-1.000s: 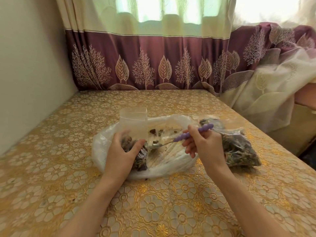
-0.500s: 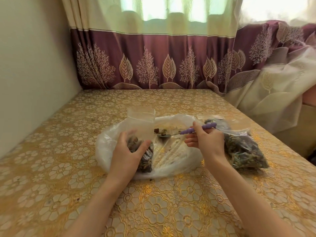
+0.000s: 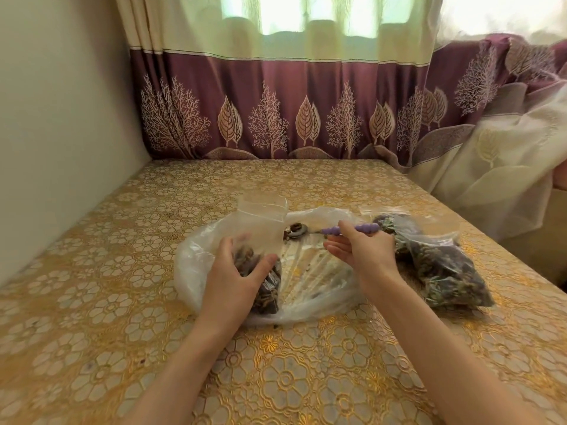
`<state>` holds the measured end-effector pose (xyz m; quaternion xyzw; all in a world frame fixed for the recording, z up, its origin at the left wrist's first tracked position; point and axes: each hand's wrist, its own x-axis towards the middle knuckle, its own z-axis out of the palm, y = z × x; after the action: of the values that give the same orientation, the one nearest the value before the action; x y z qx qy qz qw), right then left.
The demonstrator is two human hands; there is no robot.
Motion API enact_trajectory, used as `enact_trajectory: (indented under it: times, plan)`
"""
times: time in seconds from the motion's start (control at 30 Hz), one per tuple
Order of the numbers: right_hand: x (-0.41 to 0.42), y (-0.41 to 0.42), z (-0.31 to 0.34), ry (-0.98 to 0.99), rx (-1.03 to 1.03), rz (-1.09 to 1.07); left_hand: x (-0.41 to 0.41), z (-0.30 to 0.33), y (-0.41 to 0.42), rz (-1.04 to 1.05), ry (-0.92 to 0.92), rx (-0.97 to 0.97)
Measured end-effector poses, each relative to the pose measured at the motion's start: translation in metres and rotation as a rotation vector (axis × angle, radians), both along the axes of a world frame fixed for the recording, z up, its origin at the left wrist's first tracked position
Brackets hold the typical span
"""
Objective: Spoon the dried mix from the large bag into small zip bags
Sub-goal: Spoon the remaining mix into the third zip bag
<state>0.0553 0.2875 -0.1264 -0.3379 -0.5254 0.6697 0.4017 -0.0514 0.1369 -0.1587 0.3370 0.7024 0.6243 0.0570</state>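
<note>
Lifted since the earlier frames, the spoon (image 3: 302, 233) now hangs level above the large bag (image 3: 196, 265) with a few dark pieces of dried mix (image 3: 296, 227) in its bowl, where a second ago that bowl lay low inside the plastic; its tip has come up close to the mouth of the small zip bag (image 3: 263, 228)

From the head camera, the right hand (image 3: 362, 253) pinches the purple handle between thumb and forefinger, the other fingers loosely curled beneath it. Ahead and to the left of that grip the metal bowl points at the small zip bag, just beside its open top but not yet inside. The left hand (image 3: 237, 277) grips the small zip bag around its lower half, thumb on the near side and fingers on the far side, holding it upright; dark mix fills the part below the grip, and the clear upper part stands open above it. Both hands hover over the large bag, which lies flattened on the gold patterned tablecloth (image 3: 92, 302). To the right of the spoon hand, filled zip bags (image 3: 441, 268) lie on the cloth, touching the large bag's edge. Behind, a maroon curtain (image 3: 291, 102) hangs along the table's far side
</note>
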Motion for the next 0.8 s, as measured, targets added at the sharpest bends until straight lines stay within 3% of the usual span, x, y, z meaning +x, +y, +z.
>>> enact_trajectory:
  times: [0.37,0.57,0.8]
  plan:
    - [0.015,-0.002,0.004,0.069,-0.167,0.100,0.002,-0.001,0.001,0.060,0.038,0.006]
    - [0.019,-0.005,0.007,0.041,-0.061,0.017,0.000,-0.003,-0.001,0.054,0.048,-0.016]
    - [0.026,-0.018,0.035,0.291,0.146,-0.014,-0.001,-0.004,-0.001,0.024,0.049,-0.064]
